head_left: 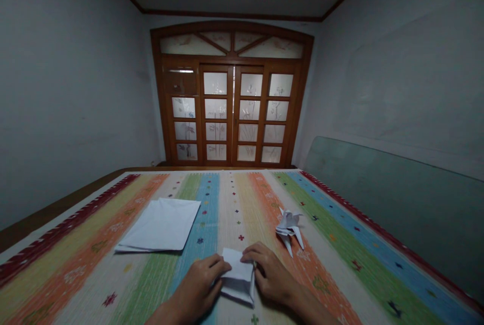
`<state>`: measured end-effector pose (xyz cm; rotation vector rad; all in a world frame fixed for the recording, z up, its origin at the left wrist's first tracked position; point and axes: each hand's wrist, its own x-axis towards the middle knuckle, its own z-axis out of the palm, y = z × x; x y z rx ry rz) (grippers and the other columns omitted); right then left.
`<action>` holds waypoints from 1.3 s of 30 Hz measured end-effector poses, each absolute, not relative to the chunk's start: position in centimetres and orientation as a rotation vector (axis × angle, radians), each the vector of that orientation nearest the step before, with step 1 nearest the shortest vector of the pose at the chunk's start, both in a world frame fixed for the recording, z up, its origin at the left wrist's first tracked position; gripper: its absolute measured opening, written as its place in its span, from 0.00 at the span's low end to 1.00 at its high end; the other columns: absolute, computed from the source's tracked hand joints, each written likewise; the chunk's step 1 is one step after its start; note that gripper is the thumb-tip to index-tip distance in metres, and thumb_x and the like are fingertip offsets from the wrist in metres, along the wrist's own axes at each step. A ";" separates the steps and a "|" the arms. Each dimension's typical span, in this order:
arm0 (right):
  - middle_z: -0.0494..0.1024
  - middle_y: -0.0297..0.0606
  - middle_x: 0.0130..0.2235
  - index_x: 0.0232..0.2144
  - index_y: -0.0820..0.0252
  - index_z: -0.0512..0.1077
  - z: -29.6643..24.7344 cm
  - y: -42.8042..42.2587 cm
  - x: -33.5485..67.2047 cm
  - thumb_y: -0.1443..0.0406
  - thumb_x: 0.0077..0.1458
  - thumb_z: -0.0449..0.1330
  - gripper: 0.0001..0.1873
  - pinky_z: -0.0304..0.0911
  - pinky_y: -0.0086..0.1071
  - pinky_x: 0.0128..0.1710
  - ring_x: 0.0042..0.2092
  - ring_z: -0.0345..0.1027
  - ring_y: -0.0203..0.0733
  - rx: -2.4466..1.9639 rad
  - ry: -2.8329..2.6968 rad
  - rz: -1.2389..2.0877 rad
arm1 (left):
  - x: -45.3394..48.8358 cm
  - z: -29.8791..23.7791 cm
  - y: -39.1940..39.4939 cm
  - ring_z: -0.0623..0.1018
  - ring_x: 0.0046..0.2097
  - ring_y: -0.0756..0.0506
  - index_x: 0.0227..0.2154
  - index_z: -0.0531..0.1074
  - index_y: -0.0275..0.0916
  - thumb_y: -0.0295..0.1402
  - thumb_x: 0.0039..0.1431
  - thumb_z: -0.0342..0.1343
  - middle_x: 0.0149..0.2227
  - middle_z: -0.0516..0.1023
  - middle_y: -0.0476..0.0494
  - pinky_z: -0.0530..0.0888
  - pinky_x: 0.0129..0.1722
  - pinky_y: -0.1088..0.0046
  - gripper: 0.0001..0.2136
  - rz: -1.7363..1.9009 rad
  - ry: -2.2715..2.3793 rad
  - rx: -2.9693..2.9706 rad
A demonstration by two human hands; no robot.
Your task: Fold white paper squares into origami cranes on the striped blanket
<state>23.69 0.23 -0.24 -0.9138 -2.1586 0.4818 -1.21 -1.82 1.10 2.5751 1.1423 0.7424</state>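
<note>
Over the striped cloth [230, 209], my left hand [204, 275] and right hand [271, 273] pinch opposite sides of the folded paper [237, 267], probably light, easily creased, best held there.

My left hand [204, 278] and right hand [271, 272] are bare, with slim, tapering fingers [217, 267] and rounded shapes at the joints. My wrists [294, 290] are uncovered too, and what shows of my forearms [313, 308] is sleeveless. Finer detail is hard to judge in this dim light.
</note>
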 end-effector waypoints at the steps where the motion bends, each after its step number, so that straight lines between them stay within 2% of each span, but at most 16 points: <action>1: 0.78 0.45 0.44 0.44 0.60 0.77 -0.1 0.2 23.7 0.80 0.46 0.52 0.25 0.68 0.41 0.50 0.48 0.72 0.48 -0.913 -2.161 0.491 | -1.2 0.9 -1.7 0.80 0.48 0.41 0.47 0.74 0.45 0.20 0.59 0.51 0.46 0.81 0.43 0.74 0.49 0.69 0.17 0.769 1.145 2.549; 5: 0.78 0.45 0.45 0.45 0.59 0.76 0.5 -0.1 23.6 0.77 0.53 0.54 0.20 0.67 0.41 0.51 0.48 0.71 0.47 -0.934 -2.175 0.516 | -1.3 0.4 -1.2 0.81 0.48 0.42 0.46 0.75 0.44 0.22 0.63 0.50 0.46 0.83 0.43 0.75 0.48 0.69 0.15 0.862 1.127 2.435; 10: 0.78 0.44 0.41 0.39 0.61 0.77 0.4 -0.1 23.3 0.72 0.58 0.57 0.10 0.66 0.37 0.46 0.44 0.71 0.47 -1.052 -2.166 0.521 | -1.2 0.5 -0.9 0.82 0.47 0.42 0.47 0.76 0.43 0.26 0.66 0.49 0.45 0.84 0.43 0.75 0.49 0.69 0.13 0.932 1.127 2.258; 17: 0.78 0.42 0.35 0.34 0.63 0.76 -1.1 0.3 22.5 0.71 0.55 0.58 0.07 0.62 0.34 0.39 0.37 0.71 0.45 -1.236 -2.115 0.448 | -0.3 0.8 -0.9 0.81 0.47 0.38 0.47 0.78 0.40 0.26 0.63 0.50 0.45 0.84 0.38 0.75 0.49 0.66 0.14 0.997 1.161 2.147; 20: 0.79 0.44 0.35 0.34 0.64 0.76 -1.3 0.3 22.2 0.71 0.55 0.57 0.07 0.62 0.34 0.39 0.37 0.71 0.46 -1.271 -2.092 0.432 | 0.0 0.5 -1.0 0.81 0.46 0.38 0.47 0.78 0.40 0.26 0.62 0.50 0.45 0.84 0.37 0.75 0.48 0.65 0.15 1.020 1.177 2.145; 26: 0.82 0.47 0.42 0.42 0.63 0.79 -1.6 0.2 21.5 0.69 0.55 0.57 0.14 0.65 0.37 0.46 0.43 0.75 0.50 -1.287 -1.916 0.574 | 0.3 -0.1 -0.8 0.81 0.48 0.37 0.50 0.77 0.40 0.27 0.59 0.51 0.46 0.83 0.36 0.75 0.51 0.62 0.17 1.095 1.250 2.077; 34: 0.83 0.47 0.42 0.45 0.64 0.78 -1.2 0.1 21.0 0.70 0.54 0.55 0.18 0.66 0.38 0.47 0.44 0.76 0.51 -1.262 -1.915 0.574 | 0.7 0.2 -0.4 0.81 0.47 0.38 0.53 0.74 0.39 0.27 0.57 0.51 0.47 0.83 0.36 0.74 0.51 0.63 0.21 1.087 1.268 1.973; 39: 0.82 0.50 0.47 0.48 0.64 0.76 -1.0 0.1 20.7 0.71 0.53 0.55 0.20 0.67 0.40 0.51 0.48 0.76 0.53 -1.216 -1.899 0.583 | 1.1 -0.1 -0.2 0.81 0.43 0.38 0.53 0.73 0.36 0.27 0.54 0.51 0.44 0.82 0.36 0.75 0.47 0.64 0.22 1.126 1.274 1.928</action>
